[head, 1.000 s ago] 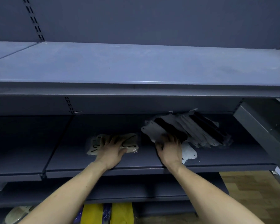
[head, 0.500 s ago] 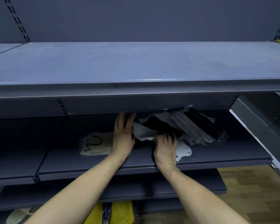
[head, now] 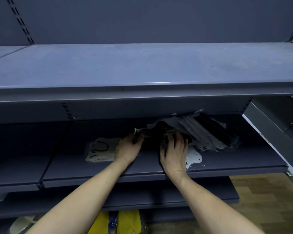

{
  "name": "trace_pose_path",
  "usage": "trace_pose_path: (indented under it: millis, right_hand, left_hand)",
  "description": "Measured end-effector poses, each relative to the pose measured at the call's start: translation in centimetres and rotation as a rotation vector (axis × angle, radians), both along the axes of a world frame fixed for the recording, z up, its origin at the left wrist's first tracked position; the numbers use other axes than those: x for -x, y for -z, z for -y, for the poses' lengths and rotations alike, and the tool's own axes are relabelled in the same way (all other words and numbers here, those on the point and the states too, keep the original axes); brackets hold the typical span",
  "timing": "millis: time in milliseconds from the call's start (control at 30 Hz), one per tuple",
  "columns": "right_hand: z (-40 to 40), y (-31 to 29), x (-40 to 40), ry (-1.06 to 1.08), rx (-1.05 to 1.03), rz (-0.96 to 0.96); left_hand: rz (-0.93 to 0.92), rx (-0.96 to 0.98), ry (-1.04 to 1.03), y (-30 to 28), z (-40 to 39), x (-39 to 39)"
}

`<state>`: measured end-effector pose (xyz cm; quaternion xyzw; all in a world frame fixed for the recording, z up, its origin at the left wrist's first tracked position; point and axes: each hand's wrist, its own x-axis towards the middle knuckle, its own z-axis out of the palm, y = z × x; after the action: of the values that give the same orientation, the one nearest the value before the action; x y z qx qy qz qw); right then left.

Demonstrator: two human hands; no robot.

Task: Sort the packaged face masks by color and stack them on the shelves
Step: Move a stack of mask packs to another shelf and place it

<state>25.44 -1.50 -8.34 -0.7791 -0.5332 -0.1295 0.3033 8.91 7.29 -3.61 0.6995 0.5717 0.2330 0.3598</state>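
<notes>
two hands, left hand, right hand, one black mask

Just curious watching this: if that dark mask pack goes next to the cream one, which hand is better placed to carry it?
Probably the left hand. It grips the dark pack's left edge and sits beside the cream pack; the right hand is farther away.

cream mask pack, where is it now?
Head view: the cream mask pack lies flat on the middle shelf, left of centre, just left of the left hand and apart from the mixed pile.
</notes>
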Motion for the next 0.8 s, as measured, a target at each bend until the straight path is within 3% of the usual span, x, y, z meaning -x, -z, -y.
trace_pose_path:
  millis: [133,300,500,667,800]
  right_hand:
    - [-0.1,0.0,-0.1,-0.054,0.051,0.005]
    - [-0.2,-0.1,-0.3,-0.152,0.176,0.014]
    - [-0.3,-0.1,-0.2,-0.139,0.226,0.003]
    - [-0.2,0.0,-0.2,-0.155,0.173,0.037]
    - [-0.3,0.2,-0.2,-0.112,0.156,0.010]
  left_hand:
    - [-0.161,-0.133,0.024,-0.4,0.8,0.1]
    - [0.035,-0.300,0.076,0.7,0.6,0.5]
    - [0.095,-0.345,0.159,0.4,1.2,0.2]
    - [0.077,-0.225,0.167,0.3,1.0,-0.4]
    - [-0.166,-0.140,0.256,1.7,0.6,1.0]
